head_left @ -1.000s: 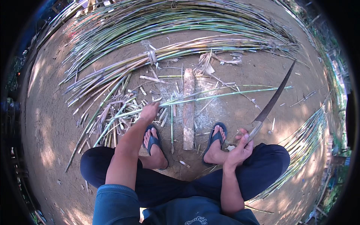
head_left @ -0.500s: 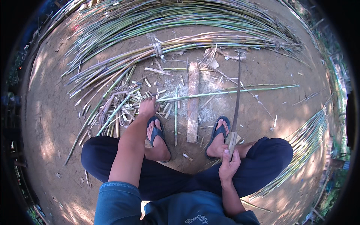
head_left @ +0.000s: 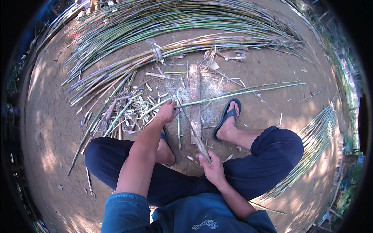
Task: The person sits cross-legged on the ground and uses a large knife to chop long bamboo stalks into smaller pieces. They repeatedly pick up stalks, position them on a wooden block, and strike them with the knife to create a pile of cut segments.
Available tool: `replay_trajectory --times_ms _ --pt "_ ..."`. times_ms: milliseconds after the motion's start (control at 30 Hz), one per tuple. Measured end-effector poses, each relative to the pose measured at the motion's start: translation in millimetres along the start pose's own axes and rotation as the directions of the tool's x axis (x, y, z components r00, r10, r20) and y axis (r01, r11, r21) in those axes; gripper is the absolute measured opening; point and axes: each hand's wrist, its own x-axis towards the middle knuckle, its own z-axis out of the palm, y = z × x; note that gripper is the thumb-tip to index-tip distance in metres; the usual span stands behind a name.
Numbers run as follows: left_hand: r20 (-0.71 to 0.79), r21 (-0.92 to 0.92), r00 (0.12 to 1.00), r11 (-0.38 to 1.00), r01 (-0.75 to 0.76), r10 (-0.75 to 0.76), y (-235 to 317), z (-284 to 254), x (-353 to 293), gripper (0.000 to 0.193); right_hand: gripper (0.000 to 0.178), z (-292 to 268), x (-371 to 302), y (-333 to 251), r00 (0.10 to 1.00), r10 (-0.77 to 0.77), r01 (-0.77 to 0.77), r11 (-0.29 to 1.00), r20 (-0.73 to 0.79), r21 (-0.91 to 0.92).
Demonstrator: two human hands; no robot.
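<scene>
A long green cane stalk (head_left: pixel 248 92) runs across a wooden log (head_left: pixel 195 89) lying on the dirt between my feet. My left hand (head_left: pixel 168 111) is closed around the stalk, left of the log. In my right hand (head_left: pixel 213 169) is the wooden handle of a long knife (head_left: pixel 190 123). Its narrow blade slants up and left over the log, with the tip by the stalk just right of my left hand. Whether the blade touches the stalk, I cannot tell. Short cut cane pieces (head_left: pixel 145 104) lie heaped beyond and left of my left hand.
A tied bundle of canes (head_left: pixel 136 58) lies past the log, with a broad pile of green canes (head_left: pixel 155 29) behind it. More thin stalks (head_left: pixel 311 147) lie at the right. My sandalled feet (head_left: pixel 228 118) flank the log. Dry husks (head_left: pixel 210 60) lie at its far end.
The knife has swung left from the right side to beside the stalk. My right hand has moved left, my left hand slightly right along with the stalk. My right foot has shifted.
</scene>
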Motion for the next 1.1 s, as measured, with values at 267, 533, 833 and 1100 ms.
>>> replay_trajectory --times_ms 267,533,833,1100 --pt "-0.003 0.289 0.999 0.957 0.035 -0.036 -9.1 20.1 9.2 0.040 0.026 0.7 22.6 21.2 0.996 0.093 -0.093 0.995 -0.017 -0.028" --pt "0.297 0.364 0.864 0.885 0.292 -0.407 20.5 -1.3 47.3 0.030 0.029 12.9 45.7 26.1 0.997 0.071 -0.070 0.997 -0.027 0.033" --pt "0.667 -0.075 0.699 0.909 0.409 -0.259 -10.7 -20.0 63.9 0.082 0.028 5.6 54.2 36.2 0.992 0.108 -0.102 0.990 -0.059 0.096" --pt "0.343 -0.566 0.875 0.668 0.483 -0.342 -50.0 29.5 48.1 0.085 0.030 6.0 54.9 32.6 0.990 0.080 -0.064 0.989 -0.114 0.132"
